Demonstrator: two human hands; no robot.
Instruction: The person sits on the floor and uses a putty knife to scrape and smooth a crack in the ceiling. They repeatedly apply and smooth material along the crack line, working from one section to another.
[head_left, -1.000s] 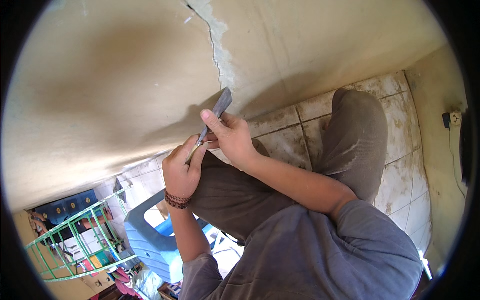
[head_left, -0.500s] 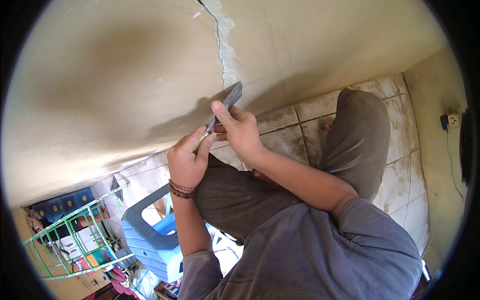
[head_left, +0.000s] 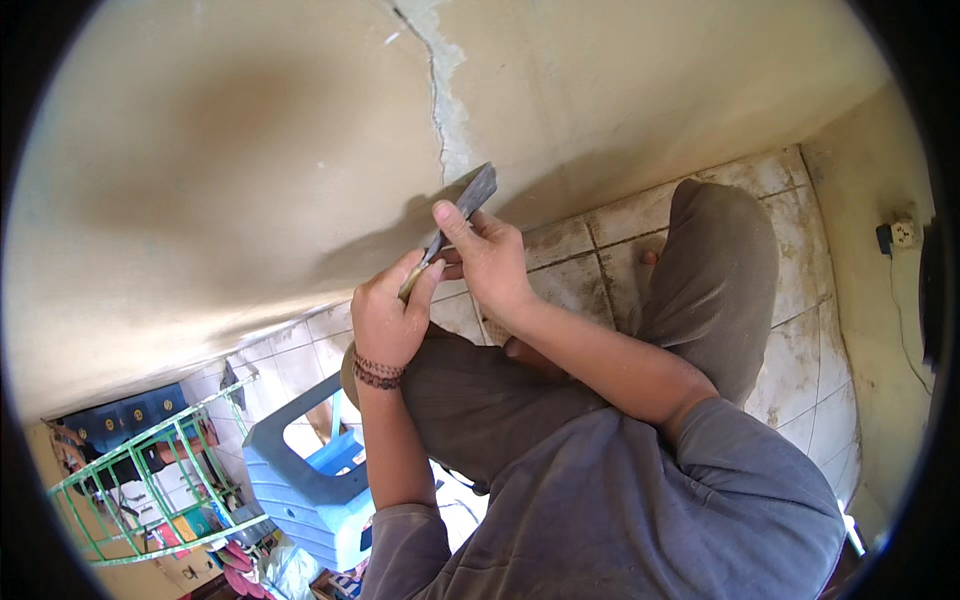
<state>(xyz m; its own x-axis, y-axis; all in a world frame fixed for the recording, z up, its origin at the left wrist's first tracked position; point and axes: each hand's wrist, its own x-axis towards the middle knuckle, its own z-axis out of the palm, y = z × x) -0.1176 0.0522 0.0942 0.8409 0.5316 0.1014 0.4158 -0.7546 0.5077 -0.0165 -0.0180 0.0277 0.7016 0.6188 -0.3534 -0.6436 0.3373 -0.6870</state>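
Observation:
My left hand [head_left: 387,312], with a dark braided bracelet at its wrist, is closed around the pale yellowish handle of a putty knife [head_left: 479,190]. The tool tilts up to the right in front of the wall, its grey, smeared blade widening at the far end. My right hand [head_left: 496,268] grips the blade's narrower part, thumb on top and fingers behind, partly hidden. Just beyond the blade tip, a dark crack [head_left: 435,95] runs up the beige wall [head_left: 280,160], bordered by a strip of bare grey plaster [head_left: 452,90]. Whether the blade touches the wall I cannot tell.
My bent legs rest over dirt-stained white floor tiles [head_left: 560,240]. At lower left are a blue plastic stool [head_left: 290,495] and a green metal rack [head_left: 150,470]; behind its bars seems to be a person in dark clothing. A socket [head_left: 903,233] with a plug is on the right wall.
Both hands and the putty knife have shifted slightly to the right. The grip of each hand on the tool looks the same.

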